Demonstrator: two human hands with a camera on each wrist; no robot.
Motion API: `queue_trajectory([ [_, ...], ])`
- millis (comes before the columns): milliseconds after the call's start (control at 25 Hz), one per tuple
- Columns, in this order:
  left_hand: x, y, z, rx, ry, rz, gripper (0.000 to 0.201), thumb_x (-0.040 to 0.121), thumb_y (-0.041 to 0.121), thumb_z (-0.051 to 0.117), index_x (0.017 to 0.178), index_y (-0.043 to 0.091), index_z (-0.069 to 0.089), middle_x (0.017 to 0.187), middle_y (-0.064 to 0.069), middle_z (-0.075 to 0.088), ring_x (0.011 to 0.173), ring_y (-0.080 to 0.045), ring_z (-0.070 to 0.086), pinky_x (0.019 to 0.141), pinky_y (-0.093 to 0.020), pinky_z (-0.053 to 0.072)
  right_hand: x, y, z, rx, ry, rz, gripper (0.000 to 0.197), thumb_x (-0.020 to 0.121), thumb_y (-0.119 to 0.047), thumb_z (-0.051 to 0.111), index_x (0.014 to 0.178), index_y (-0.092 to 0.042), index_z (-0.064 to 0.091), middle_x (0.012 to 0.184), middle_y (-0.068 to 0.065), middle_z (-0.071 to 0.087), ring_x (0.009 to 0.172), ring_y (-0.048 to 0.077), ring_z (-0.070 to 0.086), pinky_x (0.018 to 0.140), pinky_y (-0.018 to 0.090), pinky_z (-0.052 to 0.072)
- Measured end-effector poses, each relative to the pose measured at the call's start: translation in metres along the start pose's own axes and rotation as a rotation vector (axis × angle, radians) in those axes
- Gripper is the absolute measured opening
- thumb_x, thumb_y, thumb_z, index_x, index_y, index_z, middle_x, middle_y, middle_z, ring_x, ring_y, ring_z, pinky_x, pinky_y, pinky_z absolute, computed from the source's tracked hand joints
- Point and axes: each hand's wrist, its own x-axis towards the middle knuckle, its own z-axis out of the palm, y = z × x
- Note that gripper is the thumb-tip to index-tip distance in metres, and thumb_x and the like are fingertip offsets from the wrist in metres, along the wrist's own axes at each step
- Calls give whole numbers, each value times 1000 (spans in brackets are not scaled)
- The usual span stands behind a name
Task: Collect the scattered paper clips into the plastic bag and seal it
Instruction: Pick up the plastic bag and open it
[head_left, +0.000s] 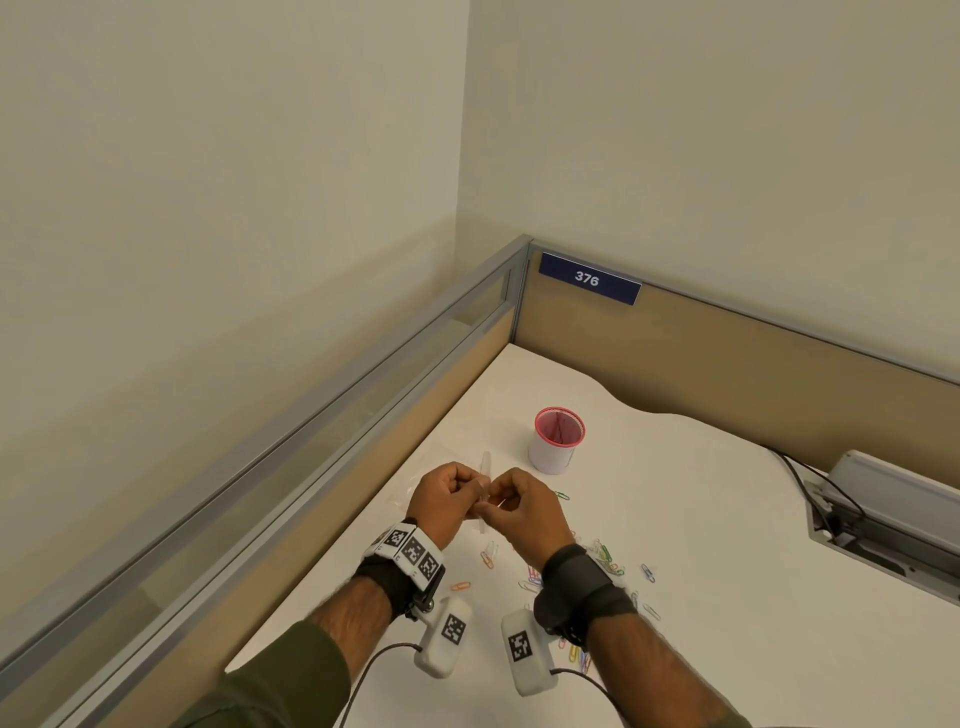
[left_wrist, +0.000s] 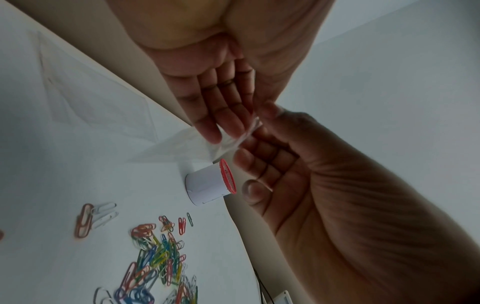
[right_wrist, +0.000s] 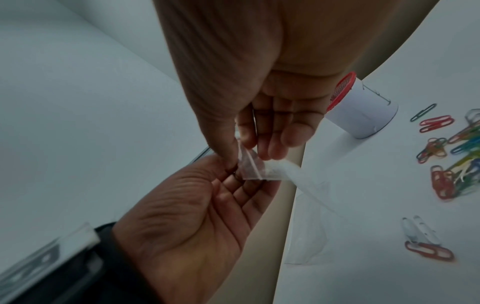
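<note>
Left hand (head_left: 451, 498) and right hand (head_left: 519, 512) both pinch the mouth of the clear plastic bag (right_wrist: 255, 167), held above the bench (head_left: 701, 519) and apparently empty; risk: film slipping before opening, while paper clips (left_wrist: 158, 259) lie scattered near-right and the red-rimmed cup (head_left: 557, 440) stands beyond.

Where things sit on the table

The two hands, left hand (head_left: 448, 496) and right hand (head_left: 524, 512), meet above the table (head_left: 701, 519), with the plastic bag (head_left: 485, 480) between them. The cup (head_left: 557, 440) stands behind them. The paper clips (head_left: 605, 558) lie on the table under and right of the right hand.
</note>
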Motion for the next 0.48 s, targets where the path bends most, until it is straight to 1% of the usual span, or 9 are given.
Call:
queue_trajectory([
  [40, 0, 1, 0, 3, -17, 2, 8, 93, 11, 67, 94, 4, 70, 79, -8, 73, 72, -19, 71, 66, -27, 61, 0, 1, 0, -2, 20, 5, 14, 81, -27, 71, 86, -18, 62, 79, 0, 67, 68, 13, 58, 67, 27, 53],
  [160, -1, 4, 2, 5, -67, -3, 7, 92, 8, 69, 95, 2, 71, 79, -9, 75, 71, -20, 72, 70, -28, 62, 5, 4, -4, -17, 83, 36, 5, 86, -21, 64, 85, -17, 63, 76, -1, 66, 70, 17, 60, 69, 27, 54],
  [280, -1, 5, 4, 26, -91, -7, 10, 92, 7, 68, 97, -1, 70, 78, -10, 74, 71, -20, 72, 72, -29, 63, 6, 5, -7, -55, 107, 46, 6, 86, -19, 61, 83, -15, 63, 71, -4, 62, 65, 13, 55, 66, 25, 51],
  [400, -1, 6, 5, 38, -102, -23, 6, 93, 9, 68, 93, 4, 71, 80, -10, 75, 74, -23, 73, 76, -34, 63, 7, 6, -8, -67, 97, 45, 5, 85, -22, 63, 84, -17, 65, 74, -4, 65, 70, 15, 60, 70, 28, 55],
  [480, 0, 8, 3, 17, -116, -40, 6, 93, 8, 67, 89, 6, 70, 78, -11, 74, 73, -24, 72, 75, -34, 63, 7, 6, -10, -76, 84, 49, 5, 85, -24, 65, 83, -20, 67, 76, -4, 67, 72, 15, 63, 73, 30, 57],
])
